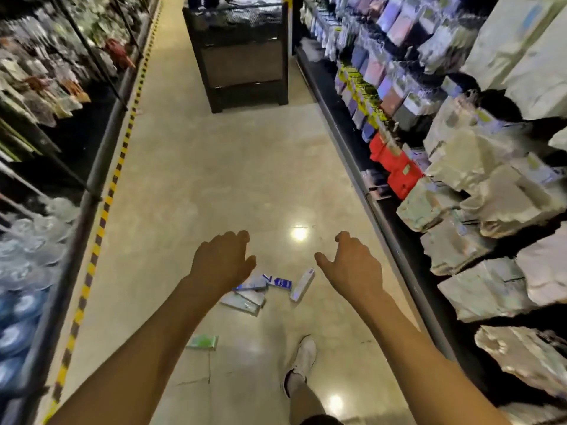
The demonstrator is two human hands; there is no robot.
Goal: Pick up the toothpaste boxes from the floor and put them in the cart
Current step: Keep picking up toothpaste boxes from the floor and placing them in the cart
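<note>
Several toothpaste boxes lie scattered on the shiny aisle floor: a white and blue pile, a blue-striped box, a long white box and a green box nearer to me. My left hand hovers above the pile with loosely curled fingers and holds nothing. My right hand hangs to the right of the long white box, relaxed and holding nothing. No cart is in view.
Shelves of packaged goods line both sides of the aisle. A black display stand blocks the aisle's far middle. A yellow-black striped line runs along the left shelf. My white shoe stands right of the green box.
</note>
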